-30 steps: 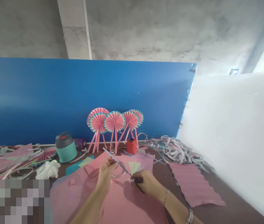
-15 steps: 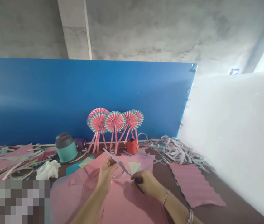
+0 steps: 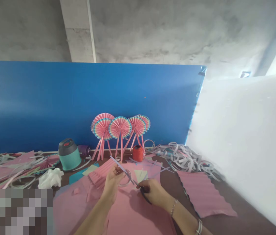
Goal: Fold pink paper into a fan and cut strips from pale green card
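Note:
My left hand is closed, pinching a narrow lilac paper strip that slants up to the left. My right hand grips a pair of scissors by dark handles, which the fingers partly cover. The scissor blades point up-left and lie against the strip's lower end; whether they are parted I cannot tell. Beneath both hands lies pink paper. Just beyond them is a pale yellow paper piece, and a pleated pink sheet rests behind my left hand.
Several pink pleated paper fans stand against the blue panel. A red spool and a teal container are at the back. Curled paper strips heap up on the right, near a creased pink sheet. White crumpled material lies left.
The lilac strip and my left hand have shifted slightly to the right. The strip's lower end now shows beside the scissor blades. My right hand is nearly still.

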`<act>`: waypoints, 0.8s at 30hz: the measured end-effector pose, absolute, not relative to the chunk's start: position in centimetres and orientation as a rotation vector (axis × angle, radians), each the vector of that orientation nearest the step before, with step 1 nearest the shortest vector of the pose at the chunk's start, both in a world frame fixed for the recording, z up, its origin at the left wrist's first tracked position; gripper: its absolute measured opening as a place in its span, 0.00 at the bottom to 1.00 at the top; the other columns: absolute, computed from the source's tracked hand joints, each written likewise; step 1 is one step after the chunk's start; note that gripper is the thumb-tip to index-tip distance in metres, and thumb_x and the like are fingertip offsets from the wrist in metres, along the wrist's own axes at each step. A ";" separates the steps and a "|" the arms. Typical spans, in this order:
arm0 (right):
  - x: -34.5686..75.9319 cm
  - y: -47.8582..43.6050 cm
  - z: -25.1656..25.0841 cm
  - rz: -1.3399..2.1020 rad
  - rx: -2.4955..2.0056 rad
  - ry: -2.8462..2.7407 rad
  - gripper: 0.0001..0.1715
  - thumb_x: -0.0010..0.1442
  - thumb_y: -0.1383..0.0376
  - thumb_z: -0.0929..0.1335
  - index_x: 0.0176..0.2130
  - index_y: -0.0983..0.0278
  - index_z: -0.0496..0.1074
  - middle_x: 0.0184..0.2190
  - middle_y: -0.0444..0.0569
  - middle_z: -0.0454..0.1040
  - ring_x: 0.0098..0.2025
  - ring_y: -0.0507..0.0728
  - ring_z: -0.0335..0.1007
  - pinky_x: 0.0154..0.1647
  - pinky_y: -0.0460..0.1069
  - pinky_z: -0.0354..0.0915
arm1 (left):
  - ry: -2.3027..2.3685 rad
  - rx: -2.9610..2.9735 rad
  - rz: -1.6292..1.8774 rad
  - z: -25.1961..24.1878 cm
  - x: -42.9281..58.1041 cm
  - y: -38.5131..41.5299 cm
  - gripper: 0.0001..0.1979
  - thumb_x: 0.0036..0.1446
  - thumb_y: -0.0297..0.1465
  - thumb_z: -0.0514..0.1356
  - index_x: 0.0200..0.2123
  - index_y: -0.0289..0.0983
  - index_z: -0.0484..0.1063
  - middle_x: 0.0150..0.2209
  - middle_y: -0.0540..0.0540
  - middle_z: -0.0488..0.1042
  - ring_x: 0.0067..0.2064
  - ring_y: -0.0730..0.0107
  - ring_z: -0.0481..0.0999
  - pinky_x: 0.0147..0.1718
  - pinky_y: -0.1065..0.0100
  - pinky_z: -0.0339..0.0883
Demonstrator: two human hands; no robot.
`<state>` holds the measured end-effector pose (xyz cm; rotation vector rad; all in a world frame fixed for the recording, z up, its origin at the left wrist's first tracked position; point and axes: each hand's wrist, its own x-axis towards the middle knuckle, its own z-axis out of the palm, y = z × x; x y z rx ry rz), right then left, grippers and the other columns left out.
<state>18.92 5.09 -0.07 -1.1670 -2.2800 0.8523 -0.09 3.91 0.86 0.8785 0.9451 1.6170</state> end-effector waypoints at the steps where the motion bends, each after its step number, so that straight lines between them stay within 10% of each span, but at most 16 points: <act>1: 18.9 5.1 -0.1 0.862 -1.170 -2.272 0.15 0.46 0.64 0.67 0.35 0.67 0.77 0.20 0.44 0.71 0.22 0.50 0.58 0.21 0.42 0.52 | 0.944 0.868 1.614 0.8 -0.1 3.9 0.22 0.36 0.26 0.65 0.40 0.36 0.71 0.29 0.49 0.75 0.33 0.68 0.75 0.35 0.67 0.66; 24: 18.6 4.9 0.1 0.925 -1.104 -2.235 0.05 0.46 0.66 0.66 0.22 0.66 0.69 0.17 0.38 0.54 0.21 0.47 0.46 0.20 0.42 0.45 | 0.860 0.802 1.502 1.0 0.9 3.0 0.28 0.38 0.24 0.64 0.46 0.38 0.66 0.31 0.49 0.74 0.35 0.70 0.74 0.36 0.68 0.65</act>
